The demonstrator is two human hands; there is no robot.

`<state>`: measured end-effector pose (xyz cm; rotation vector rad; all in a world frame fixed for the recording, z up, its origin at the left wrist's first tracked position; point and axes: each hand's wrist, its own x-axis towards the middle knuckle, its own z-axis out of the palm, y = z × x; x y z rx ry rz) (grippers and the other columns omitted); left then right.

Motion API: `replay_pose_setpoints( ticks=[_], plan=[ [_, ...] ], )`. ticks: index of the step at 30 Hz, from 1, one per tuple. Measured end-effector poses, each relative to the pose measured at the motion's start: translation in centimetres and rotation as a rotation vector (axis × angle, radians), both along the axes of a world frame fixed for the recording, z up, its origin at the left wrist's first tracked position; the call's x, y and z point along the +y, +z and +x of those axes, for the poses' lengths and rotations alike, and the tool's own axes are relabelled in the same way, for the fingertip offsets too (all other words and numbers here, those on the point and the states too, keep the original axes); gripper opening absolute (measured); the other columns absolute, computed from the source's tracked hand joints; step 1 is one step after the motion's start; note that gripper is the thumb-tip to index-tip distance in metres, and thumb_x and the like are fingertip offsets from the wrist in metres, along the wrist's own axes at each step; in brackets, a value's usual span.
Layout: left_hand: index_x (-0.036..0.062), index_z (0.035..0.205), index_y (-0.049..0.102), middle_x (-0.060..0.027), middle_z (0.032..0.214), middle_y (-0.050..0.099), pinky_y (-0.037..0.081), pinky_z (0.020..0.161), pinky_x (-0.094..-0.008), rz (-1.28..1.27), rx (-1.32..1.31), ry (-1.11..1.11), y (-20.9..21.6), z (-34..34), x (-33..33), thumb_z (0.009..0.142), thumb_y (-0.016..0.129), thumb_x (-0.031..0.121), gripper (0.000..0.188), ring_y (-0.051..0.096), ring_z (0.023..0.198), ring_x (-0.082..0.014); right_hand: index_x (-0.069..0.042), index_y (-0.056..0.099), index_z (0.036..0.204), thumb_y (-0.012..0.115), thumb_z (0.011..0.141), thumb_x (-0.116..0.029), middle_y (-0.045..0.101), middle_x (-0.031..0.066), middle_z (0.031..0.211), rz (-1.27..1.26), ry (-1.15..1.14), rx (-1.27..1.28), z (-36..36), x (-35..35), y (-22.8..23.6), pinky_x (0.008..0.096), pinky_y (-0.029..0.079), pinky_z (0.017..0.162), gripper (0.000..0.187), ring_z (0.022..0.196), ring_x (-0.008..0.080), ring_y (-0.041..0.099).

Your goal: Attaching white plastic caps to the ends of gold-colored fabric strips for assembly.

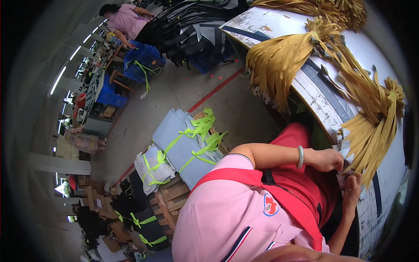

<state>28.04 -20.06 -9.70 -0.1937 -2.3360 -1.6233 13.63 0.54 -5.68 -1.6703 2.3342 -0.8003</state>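
Note:
My left hand (325,160), with a pale bangle at the wrist, reaches across to the table's near edge. Its fingers are closed in a pinch on a small pale piece (345,169) beside a bundle of golden-yellow straps (369,139). My right hand (351,192) comes from below, thumb and fingers also pinched on this piece. The two hands nearly touch. What exactly the piece is cannot be made out. Another fanned bundle of yellow straps (281,61), tied at its top, hangs over the far part of the table edge.
The worn white table (316,87) curves along my right. To my left, tied stacks of light blue sheets (179,133) and a white bundle (153,168) lie on a wooden pallet (168,196). Blue crates (142,63) stand farther off, near a person in pink (124,19).

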Motion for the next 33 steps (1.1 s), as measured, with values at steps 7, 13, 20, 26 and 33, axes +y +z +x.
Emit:
replay_pose_setpoints(
  ticks=[7,13,20,26,33],
  plan=[
    [0.0029,0.09,0.07,-0.0105,0.089,0.064,0.052,0.076,-0.0358,0.297,0.091,0.027,4.0,-3.7,0.3,0.078,0.072,0.006,0.012,0.065,0.087,-0.0264,-0.003,0.055,0.094,0.058,0.095,-0.003,0.055,0.0,0.09,-0.13,-0.035,-0.71,-1.6,-2.3,2.9,0.0211,0.043,0.068,0.004,0.076,0.0064,0.051],
    [0.0016,0.083,0.072,-0.0086,0.084,0.066,0.053,0.069,-0.0309,0.341,0.1,0.039,3.2,-6.5,0.3,0.071,0.081,0.01,0.017,0.065,0.081,-0.0205,-0.003,0.055,0.095,0.058,0.098,-0.015,0.055,0.0008,0.085,-0.182,0.002,-0.691,-3.0,-2.7,3.4,0.0215,0.041,0.069,0.013,0.073,0.0072,0.05],
    [0.0037,0.082,0.075,-0.0053,0.078,0.073,0.05,0.064,-0.0275,0.527,-0.115,0.014,3.6,-7.7,-1.1,0.07,0.086,0.016,0.021,0.066,0.072,-0.0115,-0.003,0.054,0.1,0.058,0.098,-0.017,0.051,0.0008,0.086,0.063,0.119,-0.828,-5.2,-4.9,5.4,0.023,0.04,0.07,0.015,0.076,0.0083,0.048],
    [0.0001,0.093,0.075,-0.0061,0.089,0.074,0.052,0.079,-0.0257,0.679,-0.171,-0.148,3.4,-8.9,-3.0,0.076,0.084,0.017,0.026,0.069,0.084,-0.0128,-0.004,0.054,0.096,0.063,0.095,-0.022,0.051,0.0004,0.083,0.121,0.147,-0.797,-7.7,-6.1,5.4,0.0222,0.039,0.067,0.021,0.074,0.0083,0.047],
    [0.0026,0.087,0.076,-0.0051,0.084,0.075,0.051,0.074,-0.0249,0.708,-0.14,-0.074,3.7,-8.2,-3.6,0.068,0.088,0.013,0.025,0.068,0.08,-0.0106,-0.007,0.05,0.087,0.064,0.095,-0.02,0.051,-0.0009,0.079,-0.049,0.096,-0.95,-8.4,-7.1,3.7,0.019,0.034,0.056,0.02,0.064,0.0039,0.043]
  ],
)
